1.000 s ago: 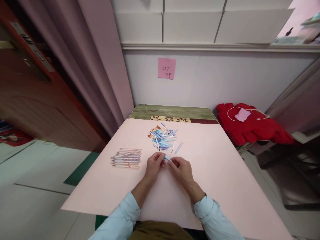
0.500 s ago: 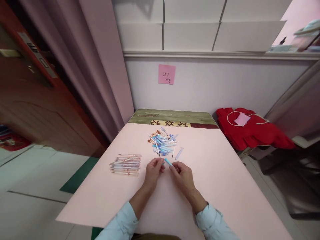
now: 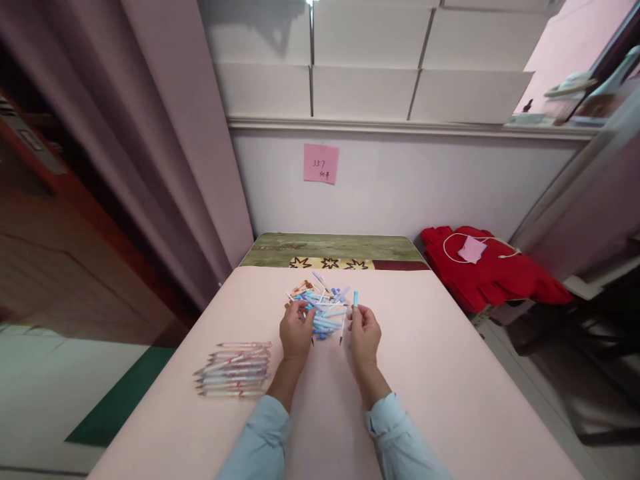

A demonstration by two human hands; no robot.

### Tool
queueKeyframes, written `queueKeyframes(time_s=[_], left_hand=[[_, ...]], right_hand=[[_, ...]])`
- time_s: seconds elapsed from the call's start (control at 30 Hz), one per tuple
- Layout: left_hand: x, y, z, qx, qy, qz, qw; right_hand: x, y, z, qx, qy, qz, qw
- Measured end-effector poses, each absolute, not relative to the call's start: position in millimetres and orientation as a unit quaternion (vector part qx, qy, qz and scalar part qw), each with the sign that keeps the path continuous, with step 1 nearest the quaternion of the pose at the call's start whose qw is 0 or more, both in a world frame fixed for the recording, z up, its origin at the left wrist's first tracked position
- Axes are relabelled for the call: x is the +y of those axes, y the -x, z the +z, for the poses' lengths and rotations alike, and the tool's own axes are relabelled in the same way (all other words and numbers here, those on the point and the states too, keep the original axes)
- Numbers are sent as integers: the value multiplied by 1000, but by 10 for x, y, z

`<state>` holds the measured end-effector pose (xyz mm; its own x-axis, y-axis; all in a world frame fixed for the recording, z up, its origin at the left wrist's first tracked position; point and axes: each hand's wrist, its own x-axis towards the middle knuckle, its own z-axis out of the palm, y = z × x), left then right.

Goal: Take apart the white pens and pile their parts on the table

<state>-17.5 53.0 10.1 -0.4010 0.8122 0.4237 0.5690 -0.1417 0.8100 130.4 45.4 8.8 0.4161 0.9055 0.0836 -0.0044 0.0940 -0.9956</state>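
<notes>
My right hand (image 3: 365,333) is closed on a light-blue pen barrel (image 3: 355,298), whose brighter blue end points up between thumb and fingers. Over the left side of a pile of pen parts (image 3: 327,323), my left hand (image 3: 296,333) has its fingers pinched together; what sits between them is hard to make out. The pile mixes blue and lilac barrels, thin white refills with dark tips, and brown-orange pieces. Left of my left hand lies a stack of whole pens (image 3: 235,370), side by side with their tips to the left.
A pale pink sheet covers the table (image 3: 440,400), with a green wood-patterned strip (image 3: 340,245) at its far edge. Beyond it, a pink note (image 3: 321,163) is stuck on the wall. Red cloth (image 3: 485,267) with a white cable lies at the right, and a curtain (image 3: 200,167) hangs at left.
Both hands have moved forward to the pile and farther apart. The barrel in my right hand has turned from slanted to upright. The view has shifted a little.
</notes>
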Motion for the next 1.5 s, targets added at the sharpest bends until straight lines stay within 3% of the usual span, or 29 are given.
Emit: queueKeyframes(time_s=[0.2, 0.4, 0.5, 0.57, 0.77, 0.9, 1.07, 1.37, 1.5], left_hand=[[535, 223, 31, 636, -605, 475, 65], [531, 229, 107, 642, -601, 461, 122], [498, 191, 182, 624, -569, 513, 157], [467, 146, 229, 591, -534, 563, 218], [374, -74, 345, 462, -367, 600, 541], [302, -161, 392, 392, -282, 602, 636], [204, -198, 381, 406, -239, 575, 669], [156, -217, 411, 412, -246, 556, 679], [166, -224, 364, 404, -232, 575, 673]], right_hand=[[435, -1288, -11, -494, 555, 340, 577], [429, -1234, 37, -512, 526, 379, 564], [408, -1218, 82, -504, 518, 398, 565], [386, -1193, 137, -486, 500, 435, 570], [277, -1095, 347, -408, 409, 608, 545], [231, -1061, 342, -348, 389, 684, 510], [184, -1042, 259, -375, 372, 711, 465], [93, -1025, 291, -378, 381, 699, 472], [96, -985, 244, -430, 423, 640, 476]])
